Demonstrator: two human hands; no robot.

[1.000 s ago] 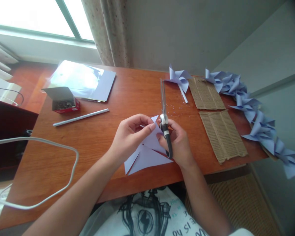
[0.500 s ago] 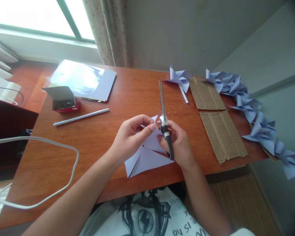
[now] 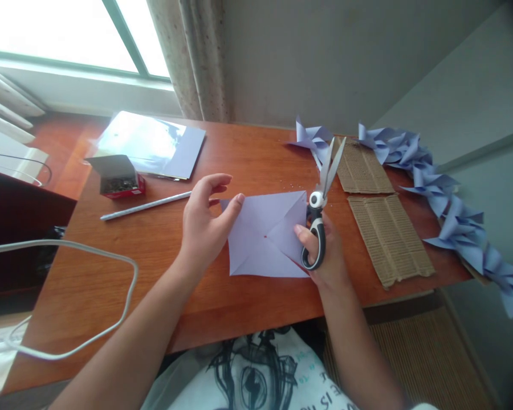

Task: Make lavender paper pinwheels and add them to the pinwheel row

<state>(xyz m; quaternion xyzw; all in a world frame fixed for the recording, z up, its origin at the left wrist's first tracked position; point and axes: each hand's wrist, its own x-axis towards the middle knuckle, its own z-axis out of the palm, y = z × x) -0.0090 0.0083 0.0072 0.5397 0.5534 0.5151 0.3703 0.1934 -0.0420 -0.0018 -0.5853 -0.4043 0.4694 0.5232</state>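
A square of pale lilac paper (image 3: 256, 256) lies low over the table in front of me. It is slit along diagonals from its corners and has a small dark red dot at its centre. My left hand (image 3: 207, 222) is at the paper's upper left corner, thumb and fingers apart; whether it touches the sheet is unclear. Black-and-white scissors (image 3: 318, 228) are in my right hand (image 3: 331, 250), blades pointing away from me and slightly parted. That hand's thumb rests by the paper's right edge, while its other fingers are mostly hidden.
Finished paper pinwheels (image 3: 427, 182) line the right edge, and another pinwheel (image 3: 312, 136) lies behind the scissors. Two corrugated cardboard pieces (image 3: 389, 239) sit at right. On the left are a rolled paper stick (image 3: 149, 206), a small open box (image 3: 122, 185), a plastic-wrapped paper pack (image 3: 154, 142) and a white cable (image 3: 128, 290).
The paper has turned and now lies squarer and flatter. My left hand has moved left and its fingers have parted. The scissors have swung right, their blades now spread.
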